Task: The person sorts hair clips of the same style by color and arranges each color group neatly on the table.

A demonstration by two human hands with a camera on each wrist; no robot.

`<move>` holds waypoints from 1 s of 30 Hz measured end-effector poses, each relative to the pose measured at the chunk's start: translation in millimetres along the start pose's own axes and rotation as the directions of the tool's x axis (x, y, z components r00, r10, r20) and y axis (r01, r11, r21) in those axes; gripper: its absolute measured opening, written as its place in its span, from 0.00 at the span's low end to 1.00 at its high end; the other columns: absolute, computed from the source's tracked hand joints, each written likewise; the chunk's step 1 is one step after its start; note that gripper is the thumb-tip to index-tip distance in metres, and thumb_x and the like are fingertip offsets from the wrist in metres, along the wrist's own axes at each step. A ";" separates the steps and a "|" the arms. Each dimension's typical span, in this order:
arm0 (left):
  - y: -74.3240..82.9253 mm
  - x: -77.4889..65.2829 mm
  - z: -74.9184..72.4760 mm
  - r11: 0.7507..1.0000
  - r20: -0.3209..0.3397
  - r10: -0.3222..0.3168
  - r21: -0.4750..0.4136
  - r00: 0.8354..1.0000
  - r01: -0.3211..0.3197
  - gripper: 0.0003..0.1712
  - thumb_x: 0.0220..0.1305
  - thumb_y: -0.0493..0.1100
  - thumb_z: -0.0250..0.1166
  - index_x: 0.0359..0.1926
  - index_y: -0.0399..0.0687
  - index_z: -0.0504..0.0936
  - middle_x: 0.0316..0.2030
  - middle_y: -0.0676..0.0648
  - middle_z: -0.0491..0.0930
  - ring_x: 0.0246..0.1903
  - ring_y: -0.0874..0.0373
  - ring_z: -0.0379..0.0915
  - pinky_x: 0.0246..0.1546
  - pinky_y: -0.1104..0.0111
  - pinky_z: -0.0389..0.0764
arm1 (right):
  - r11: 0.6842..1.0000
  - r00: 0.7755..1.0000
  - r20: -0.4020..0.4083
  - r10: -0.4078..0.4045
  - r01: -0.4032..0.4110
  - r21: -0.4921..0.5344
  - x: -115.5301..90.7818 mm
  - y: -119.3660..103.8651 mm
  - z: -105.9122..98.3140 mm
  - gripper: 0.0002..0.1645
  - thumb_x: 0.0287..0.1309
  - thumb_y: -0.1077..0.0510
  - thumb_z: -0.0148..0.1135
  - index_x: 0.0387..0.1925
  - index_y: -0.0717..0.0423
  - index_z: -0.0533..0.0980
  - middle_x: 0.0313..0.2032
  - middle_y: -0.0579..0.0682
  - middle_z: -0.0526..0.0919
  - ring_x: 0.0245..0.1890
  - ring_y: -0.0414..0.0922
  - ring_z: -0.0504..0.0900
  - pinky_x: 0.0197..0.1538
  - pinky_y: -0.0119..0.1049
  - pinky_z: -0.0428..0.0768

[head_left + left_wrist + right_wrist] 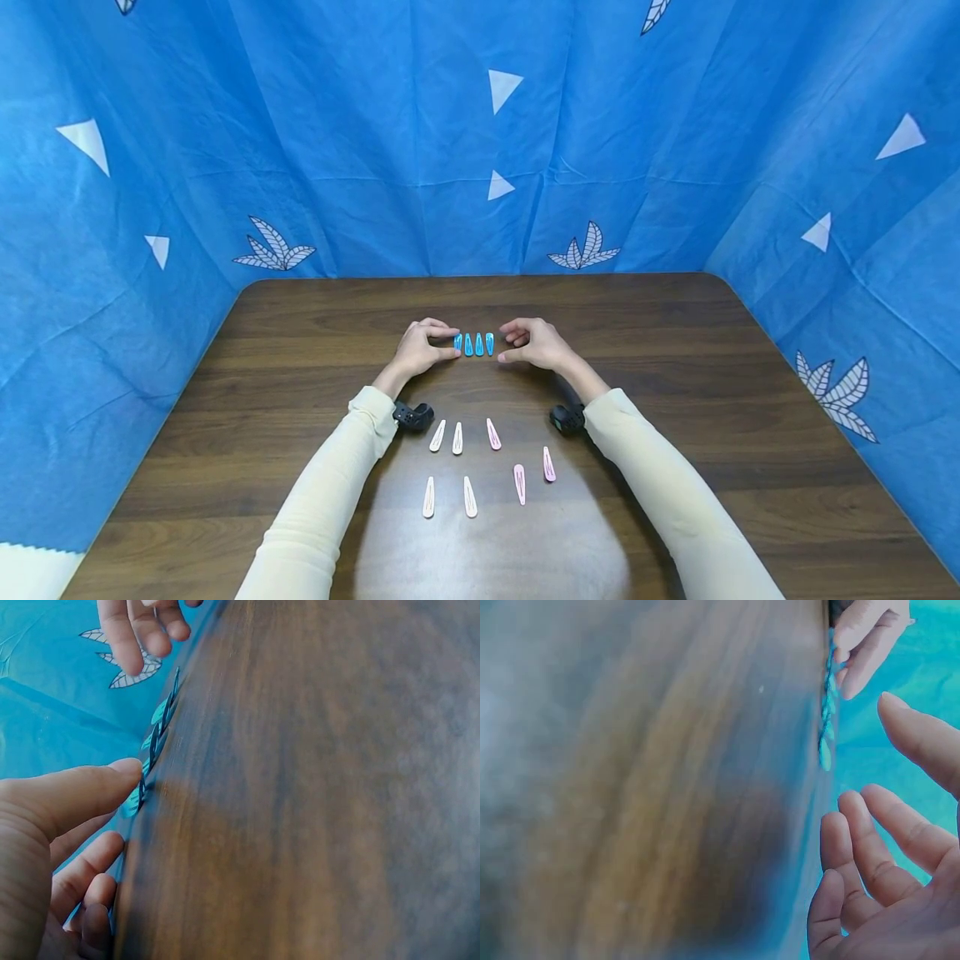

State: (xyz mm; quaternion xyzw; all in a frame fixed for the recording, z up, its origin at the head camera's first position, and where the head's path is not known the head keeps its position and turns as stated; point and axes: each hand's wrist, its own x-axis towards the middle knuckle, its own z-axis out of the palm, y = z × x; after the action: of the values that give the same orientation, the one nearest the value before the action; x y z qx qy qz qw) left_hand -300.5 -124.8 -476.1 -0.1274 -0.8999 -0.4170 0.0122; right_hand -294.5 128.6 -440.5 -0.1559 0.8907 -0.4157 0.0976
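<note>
Several blue snap hair clips stand side by side in a short row at the far part of the table. My left hand (418, 347) pinches the leftmost blue hair clip (457, 343) between thumb and forefinger, at its two ends. Just past the right end of the row, my right hand (538, 344) is held with fingers loosely bent and nothing between them, apart from the rightmost blue clip (490, 344). In the right wrist view, a gap shows between that hand's thumb and fingers. The left wrist view has the clips (157, 735) edge-on beyond the left thumb.
Nearer on the wooden table (285, 400) lie several white hair clips (457, 438), spread out at slight angles. Pink hair clips (520, 484) lie to their right, between the forearms. A blue patterned cloth (420, 150) hangs behind the table and along both sides.
</note>
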 end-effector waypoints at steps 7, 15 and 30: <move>1.1 1.2 -2.1 0.999 0.012 -0.004 -0.043 1.000 0.004 0.26 0.51 0.44 0.75 0.53 0.45 0.84 0.54 0.43 0.80 0.58 0.46 0.67 0.62 0.54 0.66 | 0.998 0.998 -0.035 -0.055 0.054 -0.011 -18.9 -9.8 -5.7 0.33 0.48 0.57 0.76 0.56 0.61 0.77 0.47 0.57 0.83 0.47 0.52 0.81 0.55 0.46 0.78; 3.0 -5.9 -19.3 0.969 0.035 -0.015 -0.246 0.999 0.023 0.29 0.52 0.38 0.74 0.56 0.36 0.80 0.56 0.37 0.77 0.54 0.43 0.73 0.54 0.57 0.75 | 0.987 0.984 -0.073 -0.160 0.159 -0.027 -51.7 -30.1 -3.6 0.33 0.47 0.57 0.76 0.56 0.62 0.77 0.48 0.60 0.82 0.50 0.57 0.79 0.56 0.54 0.76; 21.9 -69.5 -44.3 0.937 0.078 0.117 -0.338 0.990 -0.085 0.31 0.54 0.35 0.72 0.59 0.31 0.76 0.57 0.32 0.76 0.54 0.36 0.72 0.51 0.57 0.79 | 0.972 0.972 -0.021 -0.234 0.234 -0.020 -94.1 -52.0 23.6 0.30 0.45 0.55 0.78 0.52 0.56 0.80 0.46 0.55 0.84 0.49 0.55 0.79 0.54 0.55 0.76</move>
State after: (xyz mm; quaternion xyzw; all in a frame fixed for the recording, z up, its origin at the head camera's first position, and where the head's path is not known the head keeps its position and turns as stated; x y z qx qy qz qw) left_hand -231.8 -159.9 -439.8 -0.1938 -0.8079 -0.5556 -0.0316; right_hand -189.4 114.1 -411.2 -0.2558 0.8707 -0.4185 0.0363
